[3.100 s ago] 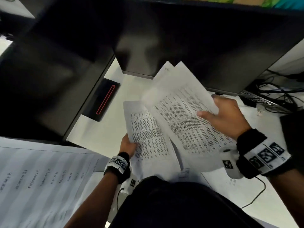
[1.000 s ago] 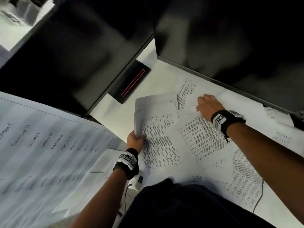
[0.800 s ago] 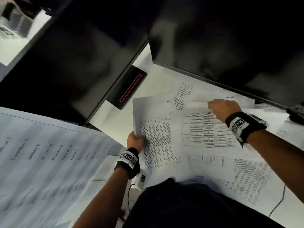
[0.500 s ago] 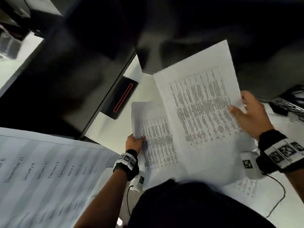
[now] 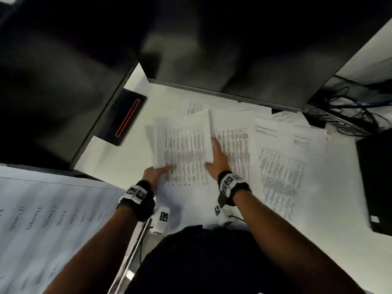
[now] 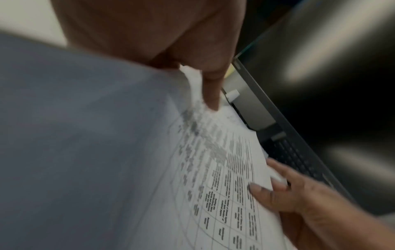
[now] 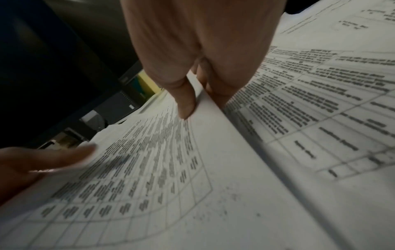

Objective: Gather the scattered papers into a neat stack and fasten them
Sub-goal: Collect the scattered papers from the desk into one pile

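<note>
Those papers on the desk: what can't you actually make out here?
- Printed text on the held stack: motion-blurred in every view.
- Sheet count: only the stack's top page shows.
- Left hand fingers under the stack: hidden by paper.
- Any fastener: none visible; loose sheets may hide one.

monitors (image 5: 233,49) overhang the desk's (image 5: 118,158) back, cables (image 5: 350,109) far right

The worktop (image 5: 118,164) is white. Loose papers (image 5: 280,166) with small black print lie flat on it, spread out side by side toward the right, some lapping over others. A dark stand with a thin red line (image 5: 125,119) sits on it at the back left. A bunch of black cables (image 5: 347,109) lies at the back right corner.
</note>
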A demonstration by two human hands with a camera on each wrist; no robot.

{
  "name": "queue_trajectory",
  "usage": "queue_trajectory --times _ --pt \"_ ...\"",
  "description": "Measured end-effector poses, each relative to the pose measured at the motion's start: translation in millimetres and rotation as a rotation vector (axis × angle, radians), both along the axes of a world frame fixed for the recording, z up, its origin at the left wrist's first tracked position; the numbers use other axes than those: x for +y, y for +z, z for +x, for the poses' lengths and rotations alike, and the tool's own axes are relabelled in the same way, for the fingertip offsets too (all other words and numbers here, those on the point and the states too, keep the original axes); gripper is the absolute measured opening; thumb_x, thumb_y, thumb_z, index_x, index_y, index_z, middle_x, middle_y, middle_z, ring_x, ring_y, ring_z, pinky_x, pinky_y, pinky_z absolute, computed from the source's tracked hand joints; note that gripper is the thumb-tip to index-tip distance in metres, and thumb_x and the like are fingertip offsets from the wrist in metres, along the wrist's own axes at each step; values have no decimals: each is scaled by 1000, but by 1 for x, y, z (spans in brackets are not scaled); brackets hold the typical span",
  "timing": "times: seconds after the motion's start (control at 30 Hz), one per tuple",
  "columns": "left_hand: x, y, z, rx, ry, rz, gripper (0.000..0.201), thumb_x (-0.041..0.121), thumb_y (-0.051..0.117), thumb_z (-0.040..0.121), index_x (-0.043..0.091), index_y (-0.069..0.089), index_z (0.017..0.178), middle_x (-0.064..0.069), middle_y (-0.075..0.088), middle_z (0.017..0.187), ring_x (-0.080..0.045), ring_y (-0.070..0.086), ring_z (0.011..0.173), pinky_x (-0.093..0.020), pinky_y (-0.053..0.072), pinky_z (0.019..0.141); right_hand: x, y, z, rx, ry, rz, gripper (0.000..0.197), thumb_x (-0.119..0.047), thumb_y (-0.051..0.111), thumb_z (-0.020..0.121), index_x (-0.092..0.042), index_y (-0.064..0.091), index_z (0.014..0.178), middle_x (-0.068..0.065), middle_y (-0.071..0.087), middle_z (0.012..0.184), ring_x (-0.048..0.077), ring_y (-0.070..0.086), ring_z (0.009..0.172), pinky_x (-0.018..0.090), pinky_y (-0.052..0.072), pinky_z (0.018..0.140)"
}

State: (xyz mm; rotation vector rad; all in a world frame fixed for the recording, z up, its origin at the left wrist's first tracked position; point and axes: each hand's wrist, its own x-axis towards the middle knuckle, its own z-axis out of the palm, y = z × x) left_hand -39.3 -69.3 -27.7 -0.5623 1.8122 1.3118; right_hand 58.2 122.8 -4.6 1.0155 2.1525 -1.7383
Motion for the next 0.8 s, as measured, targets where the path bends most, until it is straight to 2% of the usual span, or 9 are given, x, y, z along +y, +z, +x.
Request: queue_trajectory --times 0.03,0.07,0.17,0.27,0.33,0.43,0.53,0.63,0.8 --pt "2 1 0 51 -54 -99 33 12 77 78 -6 66 103 -15 68 82 -25 68 62 -25 58 52 -4 -3 2 6 40 -16 88 15 51 90 -25 9 156 4 17 162 27 33 143 19 33 96" --pt "2 0 -2 79 -107 -179 27 4 77 77 -8 66 98 -16 66 80 -26 65 64 -26 56 54 -5 -7 6 18 53 -26 87 15 51 89 -26 12 156 5 23 161 27 40 139 20 37 95" --pt "-6 -6 -6 103 -243 -310 18 -1 80 71 -4 62 73 -19 64 78 -27 59 76 -33 50 71 11 -18 25 24 -79 87 73 12 56 87 -20 31 148 13 57 134 26 62 112 39 53 100" --pt "-18 -6 -5 105 -230 -318 25 -6 79 71 -14 64 89 -24 66 93 -30 62 82 -40 53 81 44 -24 49 -133 -279 391 53 -3 65 86 -13 46 134 14 49 132 31 55 118 47 51 101" --pt "-20 -6 2 133 -227 -321 35 -8 77 73 -20 61 101 -23 64 95 -27 60 85 -35 49 81 63 -25 63 -290 -317 485 63 -21 72 83 -13 41 137 17 40 141 36 42 130 52 42 107" --pt "-20 -9 12 158 -226 -326 36 -8 75 75 -20 58 105 -21 63 95 -27 59 85 -33 48 81 70 -20 67 -307 -238 360 96 -37 75 81 -15 14 153 19 20 157 40 21 144 57 27 113" --pt "-15 -16 20 182 -255 -349 43 -1 76 77 -19 56 110 -24 65 100 -31 61 91 -39 50 88 55 -18 63 -269 -164 291 100 -31 72 86 -16 1 155 22 28 155 39 36 140 50 35 111" --pt "-11 -16 20 188 -267 -352 47 4 78 77 -19 55 113 -22 63 102 -29 59 91 -35 48 87 41 -15 69 -304 -225 341 69 -25 58 96 -8 20 151 22 62 126 36 64 111 42 53 91" --pt "0 -12 13 219 -247 -292 38 -8 77 72 -20 60 104 -25 67 98 -32 63 86 -45 52 89 53 -23 131 -492 -347 527 45 -33 58 94 -2 56 127 22 61 120 36 58 111 43 51 92"
